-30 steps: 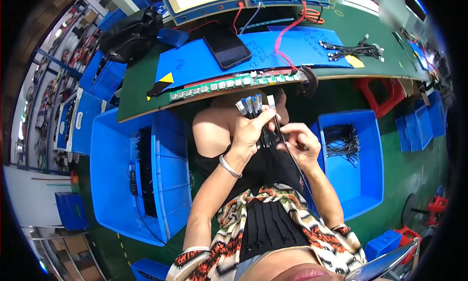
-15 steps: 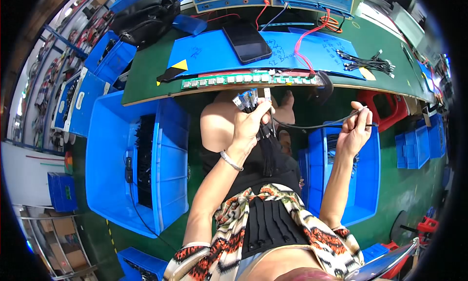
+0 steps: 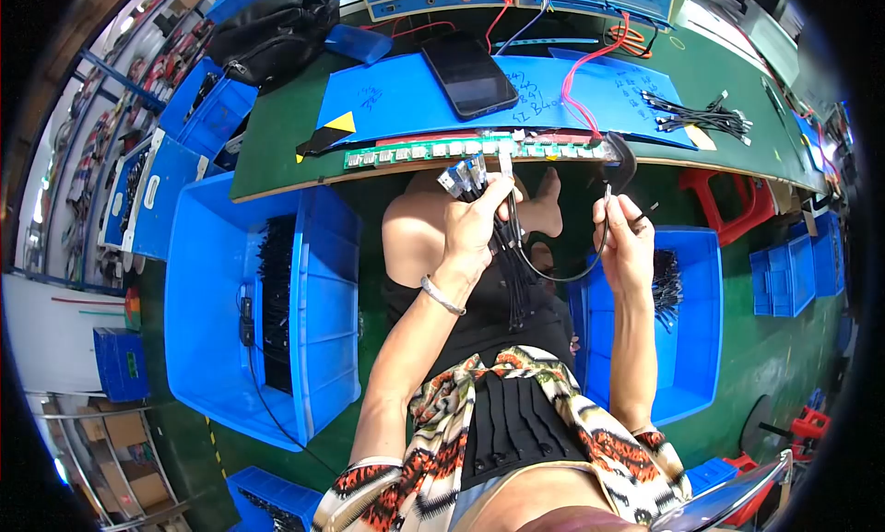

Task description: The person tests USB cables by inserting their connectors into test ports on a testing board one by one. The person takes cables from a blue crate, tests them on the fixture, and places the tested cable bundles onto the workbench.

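Observation:
My left hand is closed round a bundle of black cables, their USB plugs fanned out above the fingers. One white plug stands apart from the bundle and meets the green connector strip on the bench edge. From there a single black cable loops down and across to my right hand. My right hand pinches that cable's other end just below the black fixture at the strip's right end. A small dark cable tip pokes out right of its fingers.
On the green bench are a phone, a blue sheet, a black bag, red leads and a cable pile. Blue bins stand left and right, and a red stool is under the bench.
My right hand first drew the cable end out to the right, then brought it back left and up to the fixture. My left hand, still holding the bundle, has its separate plug at the strip.

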{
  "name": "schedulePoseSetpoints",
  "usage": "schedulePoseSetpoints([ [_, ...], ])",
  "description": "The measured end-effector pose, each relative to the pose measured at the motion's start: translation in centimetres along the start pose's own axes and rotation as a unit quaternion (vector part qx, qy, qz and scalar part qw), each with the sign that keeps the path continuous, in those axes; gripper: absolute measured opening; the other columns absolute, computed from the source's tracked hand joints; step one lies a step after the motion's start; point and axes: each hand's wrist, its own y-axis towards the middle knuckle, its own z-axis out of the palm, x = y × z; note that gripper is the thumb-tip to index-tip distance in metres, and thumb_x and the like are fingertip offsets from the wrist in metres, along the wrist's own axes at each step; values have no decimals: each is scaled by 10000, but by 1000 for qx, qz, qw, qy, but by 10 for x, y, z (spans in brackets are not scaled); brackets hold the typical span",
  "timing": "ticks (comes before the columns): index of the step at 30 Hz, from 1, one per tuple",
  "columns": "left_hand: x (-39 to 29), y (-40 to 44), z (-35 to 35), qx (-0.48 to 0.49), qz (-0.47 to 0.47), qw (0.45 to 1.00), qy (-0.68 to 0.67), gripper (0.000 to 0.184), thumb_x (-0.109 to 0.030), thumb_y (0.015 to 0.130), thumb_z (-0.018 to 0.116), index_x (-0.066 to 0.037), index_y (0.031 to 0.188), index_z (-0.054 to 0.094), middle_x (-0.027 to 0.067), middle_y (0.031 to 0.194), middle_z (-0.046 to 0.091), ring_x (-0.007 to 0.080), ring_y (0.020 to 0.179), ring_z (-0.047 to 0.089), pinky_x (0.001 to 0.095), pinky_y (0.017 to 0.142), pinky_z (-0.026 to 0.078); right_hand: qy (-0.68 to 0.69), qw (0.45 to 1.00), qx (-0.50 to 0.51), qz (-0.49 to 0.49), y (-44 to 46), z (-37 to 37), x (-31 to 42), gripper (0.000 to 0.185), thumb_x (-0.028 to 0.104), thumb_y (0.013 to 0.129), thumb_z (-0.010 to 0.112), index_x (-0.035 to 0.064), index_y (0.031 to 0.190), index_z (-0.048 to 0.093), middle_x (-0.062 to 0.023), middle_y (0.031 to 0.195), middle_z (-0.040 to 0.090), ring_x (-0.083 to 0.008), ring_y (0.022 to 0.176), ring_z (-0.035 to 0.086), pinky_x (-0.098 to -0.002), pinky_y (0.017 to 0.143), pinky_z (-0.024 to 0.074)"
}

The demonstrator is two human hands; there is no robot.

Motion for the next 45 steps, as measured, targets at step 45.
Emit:
schedulePoseSetpoints([
  [45, -3, 18, -6, 82, -76, 993, -25, 84, -164, 801, 560, -80, 792, 558, -8, 651, 569, 70, 493, 486, 221, 482, 414, -138, 981, -116, -68, 43, 1, -2, 289, 244, 790, 533, 67, 566, 580, 22, 462, 468, -61, 443, 407, -235, 433, 320],
])
